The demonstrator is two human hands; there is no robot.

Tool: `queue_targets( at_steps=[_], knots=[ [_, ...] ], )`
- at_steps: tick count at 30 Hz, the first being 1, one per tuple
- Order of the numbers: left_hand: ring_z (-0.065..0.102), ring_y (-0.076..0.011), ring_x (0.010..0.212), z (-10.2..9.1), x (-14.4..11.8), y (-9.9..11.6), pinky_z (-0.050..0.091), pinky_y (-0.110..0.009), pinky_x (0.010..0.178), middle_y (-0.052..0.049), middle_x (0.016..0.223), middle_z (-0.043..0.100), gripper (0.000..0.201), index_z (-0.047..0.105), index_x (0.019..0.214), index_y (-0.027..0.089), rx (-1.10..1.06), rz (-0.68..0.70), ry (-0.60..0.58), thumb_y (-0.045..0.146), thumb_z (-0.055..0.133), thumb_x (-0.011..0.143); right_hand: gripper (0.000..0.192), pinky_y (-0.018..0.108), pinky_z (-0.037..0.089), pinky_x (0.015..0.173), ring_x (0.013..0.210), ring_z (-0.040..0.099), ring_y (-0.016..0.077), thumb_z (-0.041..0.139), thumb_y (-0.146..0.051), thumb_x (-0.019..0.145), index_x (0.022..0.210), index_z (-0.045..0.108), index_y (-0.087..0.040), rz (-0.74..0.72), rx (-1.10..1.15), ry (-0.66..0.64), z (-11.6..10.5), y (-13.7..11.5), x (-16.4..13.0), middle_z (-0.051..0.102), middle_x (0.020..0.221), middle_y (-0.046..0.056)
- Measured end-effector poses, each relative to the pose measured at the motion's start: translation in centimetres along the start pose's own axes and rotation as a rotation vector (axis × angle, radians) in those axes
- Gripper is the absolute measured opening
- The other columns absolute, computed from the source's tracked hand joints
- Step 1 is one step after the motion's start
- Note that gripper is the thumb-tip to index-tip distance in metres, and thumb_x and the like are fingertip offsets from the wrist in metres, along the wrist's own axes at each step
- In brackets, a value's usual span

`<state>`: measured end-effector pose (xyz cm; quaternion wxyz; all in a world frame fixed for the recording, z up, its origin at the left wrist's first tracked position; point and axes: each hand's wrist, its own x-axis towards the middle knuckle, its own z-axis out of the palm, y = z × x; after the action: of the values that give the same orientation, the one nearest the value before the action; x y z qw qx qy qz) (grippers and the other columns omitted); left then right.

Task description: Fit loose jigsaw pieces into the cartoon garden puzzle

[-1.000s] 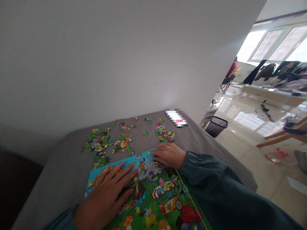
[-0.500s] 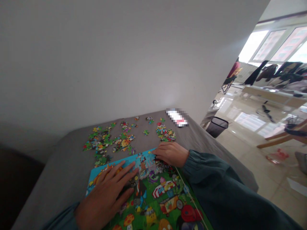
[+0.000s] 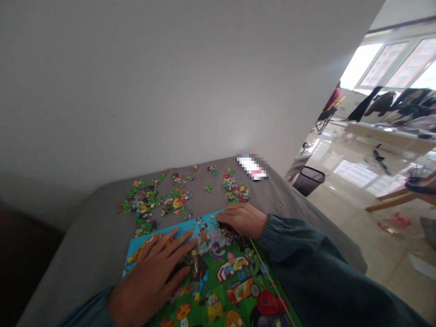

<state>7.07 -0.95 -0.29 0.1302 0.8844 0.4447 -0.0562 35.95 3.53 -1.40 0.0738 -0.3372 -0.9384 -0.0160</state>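
Observation:
A colourful cartoon jigsaw puzzle (image 3: 235,272), blue along its far edge and green below, lies in front of me. My left hand (image 3: 153,268) rests flat on its left part with the fingers spread, holding nothing. At the puzzle's far right corner is my right hand (image 3: 242,219), its fingers curled down and pressed together against the surface. Whatever its fingertips may hold is hidden beneath them. Beyond the far edge, loose jigsaw pieces (image 3: 177,203) are scattered, and a heap of pieces (image 3: 235,188) lies just past my right hand.
Grey cloth (image 3: 91,231) covers the surface under the puzzle. A phone (image 3: 251,167), blurred out, lies at the far right corner against the wall (image 3: 190,91). On the floor to the right stand a dark mesh bin (image 3: 308,180) and a wooden chair leg (image 3: 391,200).
My right hand has shifted very slightly at the puzzle's far right corner, its fingers still curled. My left hand stays flat in the same place.

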Motion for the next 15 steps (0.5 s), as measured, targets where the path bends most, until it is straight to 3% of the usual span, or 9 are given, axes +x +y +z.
queue_targets(
  at_steps=[9, 15],
  knots=[
    [0.028, -0.0299, 0.139, 0.32, 0.12, -0.15, 0.026, -0.058, 0.11, 0.008, 0.15, 0.033, 0.048, 0.032, 0.14, 0.046, 0.004, 0.018, 0.038, 0.055, 0.035, 0.093, 0.025, 0.035, 0.043, 0.091, 0.108, 0.051, 0.0207, 0.043, -0.023, 0.096, 0.113, 0.061, -0.021, -0.011, -0.078, 0.02, 0.3, -0.7, 0.2, 0.063, 0.117, 0.006],
    [0.028, -0.0297, 0.139, 0.9, 0.19, -0.65, 0.024, -0.059, 0.11, 0.009, 0.15, 0.033, 0.05, 0.028, 0.141, 0.048, 0.023, 0.013, 0.044, 0.057, 0.035, 0.092, 0.027, 0.038, 0.041, 0.096, 0.114, 0.047, 0.0219, 0.045, -0.019, 0.094, 0.115, 0.061, -0.018, -0.006, 0.025, 0.052, -0.3, -0.57, 0.22, 0.061, 0.121, 0.008]
  ],
)
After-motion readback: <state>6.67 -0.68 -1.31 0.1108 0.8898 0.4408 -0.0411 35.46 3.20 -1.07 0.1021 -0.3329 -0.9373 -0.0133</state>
